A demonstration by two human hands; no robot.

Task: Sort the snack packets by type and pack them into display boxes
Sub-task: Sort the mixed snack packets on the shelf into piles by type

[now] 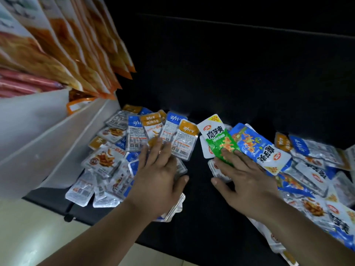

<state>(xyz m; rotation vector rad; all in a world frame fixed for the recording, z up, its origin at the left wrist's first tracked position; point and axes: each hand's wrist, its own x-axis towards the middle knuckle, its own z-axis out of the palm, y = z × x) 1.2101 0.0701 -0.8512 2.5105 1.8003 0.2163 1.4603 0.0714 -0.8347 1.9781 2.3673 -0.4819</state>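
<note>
View: looked down from head height at a black tabletop (201,223) strewn with small snack packets, both bare hands reaching in from the bottom of the frame.
Left-hand packets: a fan of silver packets (169,131) left of centre, with blue or orange header strips printed with white "劲仔". The back panels carried fine print and barcodes too small to read.
Green packet (216,135): centre of the frame, white top printed "魔芋爽" in black, a yellow corner flash reading "20%", and a red oval logo whose writing could not be made out.
Blue packet (257,146): just right of the green one and overlapping it, lying upside down with "魔芋爽" inverted at its white end.
Left hand (157,175): lay palm down, fingers straight and close together over the lower ends of the fan, thumb spread wide to the right. Another silver packet showed under the palm.
Right hand (245,179): palm down, straight fingers resting on the lower ends of the green and blue packets, thumb spread to the left.
Loose piles: one heap (103,160) lower left of the fan, another heap (317,169) along the right edge.
Display boxes (38,131): white, at mid left, touching the left heap.
Large orange bags (80,45): upper left, blurred, print unreadable.
</note>
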